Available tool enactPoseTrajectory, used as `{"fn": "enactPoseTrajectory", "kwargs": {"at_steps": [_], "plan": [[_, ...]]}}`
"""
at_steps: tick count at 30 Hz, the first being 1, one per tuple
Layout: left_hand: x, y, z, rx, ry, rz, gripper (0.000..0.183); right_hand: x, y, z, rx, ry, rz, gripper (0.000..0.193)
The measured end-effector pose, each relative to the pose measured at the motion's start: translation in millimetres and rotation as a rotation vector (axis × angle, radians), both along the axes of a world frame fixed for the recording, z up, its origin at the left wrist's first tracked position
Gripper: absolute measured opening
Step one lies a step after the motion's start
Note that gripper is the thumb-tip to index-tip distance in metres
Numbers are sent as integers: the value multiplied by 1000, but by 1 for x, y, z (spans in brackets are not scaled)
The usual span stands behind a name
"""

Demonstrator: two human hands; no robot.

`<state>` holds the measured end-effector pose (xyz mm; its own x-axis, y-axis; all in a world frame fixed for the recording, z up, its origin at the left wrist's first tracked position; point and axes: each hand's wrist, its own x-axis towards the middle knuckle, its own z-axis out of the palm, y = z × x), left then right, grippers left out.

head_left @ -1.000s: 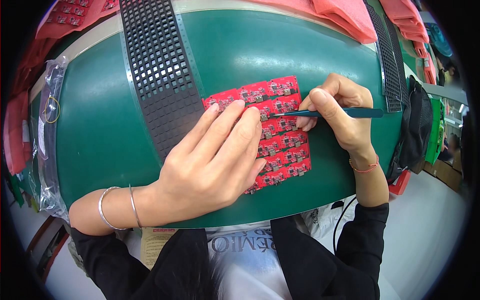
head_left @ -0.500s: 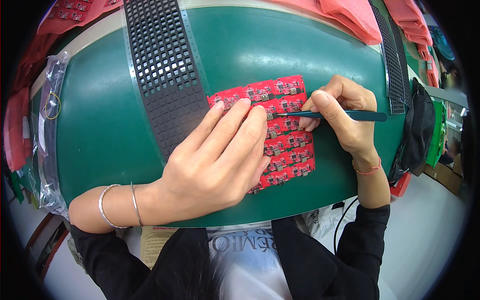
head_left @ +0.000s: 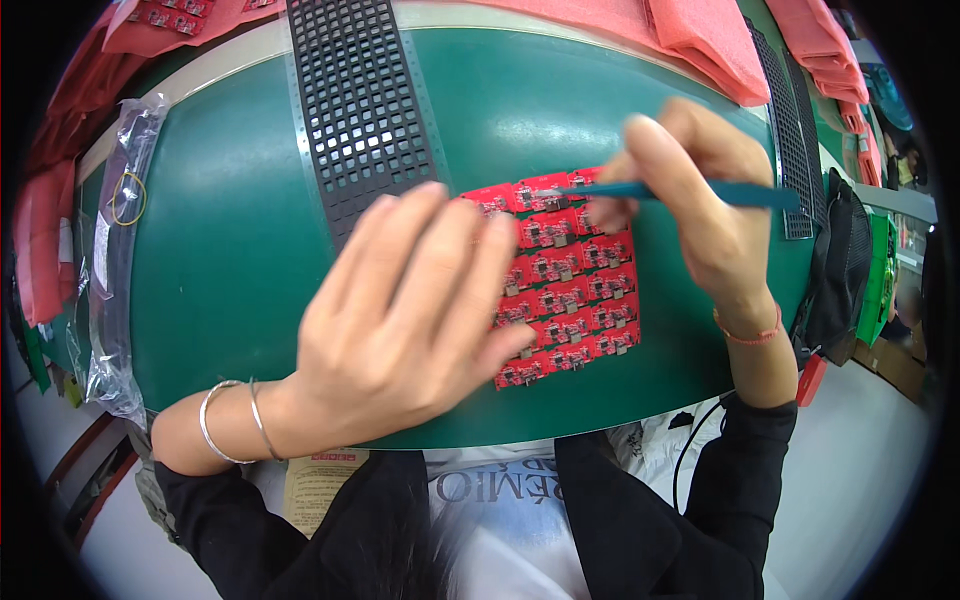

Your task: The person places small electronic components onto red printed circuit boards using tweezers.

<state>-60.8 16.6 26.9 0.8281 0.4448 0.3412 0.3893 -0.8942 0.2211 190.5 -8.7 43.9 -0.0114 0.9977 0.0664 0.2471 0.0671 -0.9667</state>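
Observation:
A panel of red circuit boards, joined in rows and columns, lies on the green table. My left hand is over the panel's left part and the near end of a black sheet of small square pads; its fingers are stretched and apart, with nothing visible in them. Blurred by motion, my right hand holds teal tweezers above the panel's upper right. The tips point left over the top row of boards; whether they pinch anything cannot be made out. The left fingers hide some boards.
A clear plastic bag with a yellow band lies along the table's left edge. Pink foam sheets line the far side. More black pad strips and a black mesh bag are at the right. Further red boards sit far left.
My left hand has drawn back to the left, uncovering more boards. My right hand and the tweezers have risen from a middle-row board toward the top row. The whole view has shifted slightly.

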Motion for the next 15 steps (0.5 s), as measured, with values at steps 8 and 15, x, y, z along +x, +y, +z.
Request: {"fn": "enactPoseTrajectory", "kwargs": {"at_steps": [8, 15], "plan": [[-13, -1, -17, 142, 40, 88, 43, -60, 53, -29, -100, 166, 84, 33], [-19, 1, -20, 163, 47, 69, 43, -65, 54, -33, -87, 163, 57, 35]]}}
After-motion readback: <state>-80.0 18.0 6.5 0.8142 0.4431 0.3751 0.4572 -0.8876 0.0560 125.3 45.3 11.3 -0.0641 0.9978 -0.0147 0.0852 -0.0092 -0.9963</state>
